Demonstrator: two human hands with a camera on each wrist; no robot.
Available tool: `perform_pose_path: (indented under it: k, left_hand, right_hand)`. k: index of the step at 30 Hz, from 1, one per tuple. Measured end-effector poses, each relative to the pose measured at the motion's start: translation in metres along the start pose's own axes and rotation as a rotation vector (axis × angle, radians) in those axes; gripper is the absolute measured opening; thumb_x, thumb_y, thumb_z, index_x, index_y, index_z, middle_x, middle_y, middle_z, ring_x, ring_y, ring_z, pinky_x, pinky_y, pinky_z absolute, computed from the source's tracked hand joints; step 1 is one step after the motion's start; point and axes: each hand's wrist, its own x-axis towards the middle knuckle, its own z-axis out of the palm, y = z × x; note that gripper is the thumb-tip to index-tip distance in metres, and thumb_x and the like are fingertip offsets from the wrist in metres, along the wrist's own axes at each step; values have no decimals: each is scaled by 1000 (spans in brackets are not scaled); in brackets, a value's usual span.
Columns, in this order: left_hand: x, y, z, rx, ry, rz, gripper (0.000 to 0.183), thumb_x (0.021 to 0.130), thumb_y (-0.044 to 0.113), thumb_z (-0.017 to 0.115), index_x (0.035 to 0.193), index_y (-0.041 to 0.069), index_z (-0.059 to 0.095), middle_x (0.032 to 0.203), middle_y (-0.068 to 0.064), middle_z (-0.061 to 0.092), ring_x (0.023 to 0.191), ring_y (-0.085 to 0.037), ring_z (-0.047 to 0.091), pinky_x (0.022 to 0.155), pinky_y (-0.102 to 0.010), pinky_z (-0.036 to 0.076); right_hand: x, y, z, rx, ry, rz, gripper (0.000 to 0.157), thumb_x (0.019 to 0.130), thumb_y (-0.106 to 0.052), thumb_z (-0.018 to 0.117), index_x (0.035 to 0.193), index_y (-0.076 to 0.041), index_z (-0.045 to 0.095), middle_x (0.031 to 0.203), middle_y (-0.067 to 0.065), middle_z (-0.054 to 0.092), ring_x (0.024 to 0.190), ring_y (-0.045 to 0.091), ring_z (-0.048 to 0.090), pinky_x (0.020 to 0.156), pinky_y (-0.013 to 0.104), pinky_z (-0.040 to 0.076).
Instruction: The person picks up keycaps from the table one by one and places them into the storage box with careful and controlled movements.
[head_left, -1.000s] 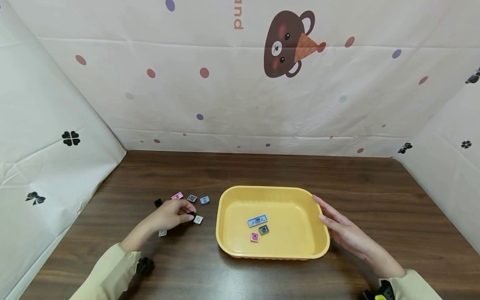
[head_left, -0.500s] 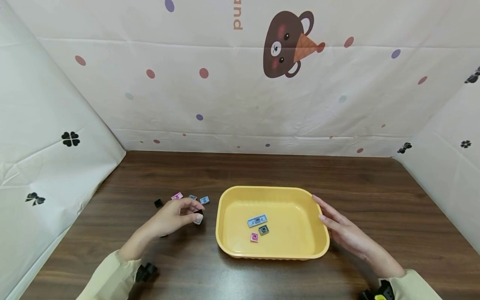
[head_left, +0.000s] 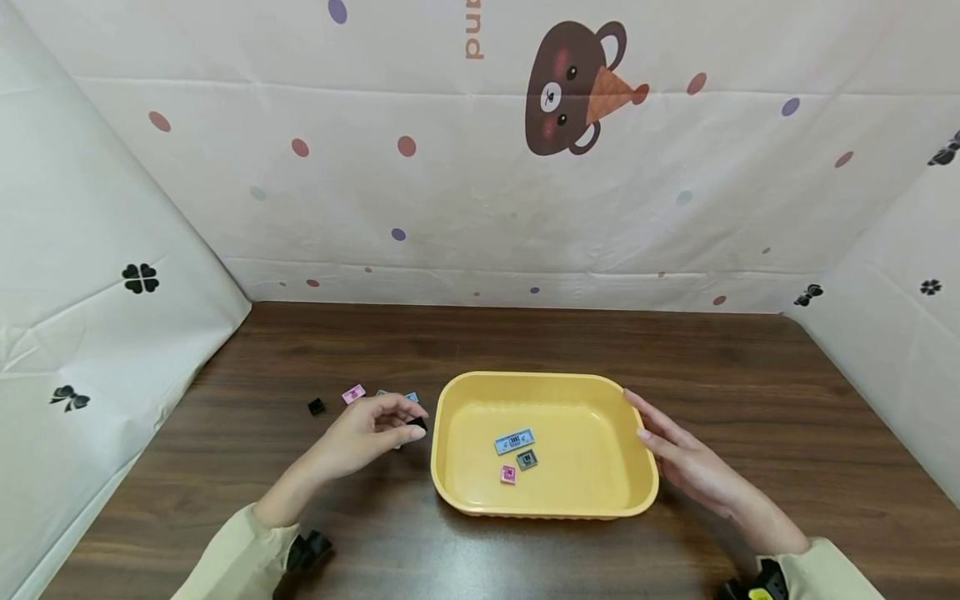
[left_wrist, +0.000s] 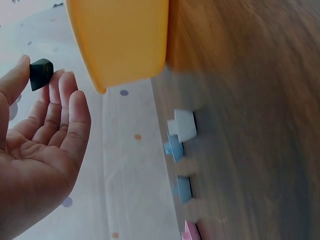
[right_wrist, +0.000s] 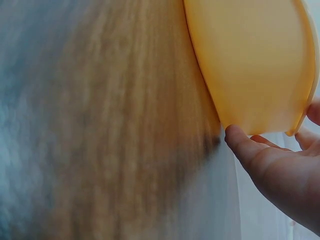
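Note:
My left hand is raised just left of the yellow tray, pinching a black keycap between thumb and fingertips. Inside the tray lie a long blue keycap, a grey keycap and a pink keycap. My right hand touches the tray's right end with its fingers extended, fingertips at the rim and side wall. Below the left hand, a white keycap stands on the table, mostly hidden in the head view.
Left of the tray, another black keycap and a second pink keycap lie on the wooden table. A small blue keycap and a blue-grey keycap sit behind the left hand. Printed white sheets enclose the table's back and sides.
My left hand has lifted the black keycap and carried it right, toward the tray's left rim. The right hand and the tray have stayed in place.

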Motion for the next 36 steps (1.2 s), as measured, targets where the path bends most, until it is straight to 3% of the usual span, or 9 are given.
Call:
perform_pose_path:
  k: [8, 22, 36]
  left_hand:
    - [6, 6, 8, 24, 14, 16, 23, 84, 21, 67, 99, 3, 64, 91, -4, 63, 83, -12, 57, 74, -24, 50]
    - [20, 13, 23, -52, -33, 50, 27, 86, 17, 64, 102, -4, 62, 92, -6, 65, 82, -11, 58, 73, -24, 50]
    - [32, 24, 36, -58, -43, 48, 26, 85, 17, 65, 103, -2, 64, 93, -6, 65, 85, -13, 59, 73, -25, 51]
  right_hand:
    - [0, 0, 0, -1, -4, -11, 54, 101, -11, 28, 147, -14, 0, 148, 16, -10, 121, -8, 33, 93, 18, 38]
    - [0, -2, 1, -11, 12, 11, 55, 101, -13, 29, 147, -13, -1, 146, 23, -18, 119, -11, 34, 92, 16, 38]
    - [0, -2, 0, -21, 22, 25, 55, 101, -13, 30, 147, -13, -1, 147, 23, -16, 118, -12, 34, 92, 15, 38]
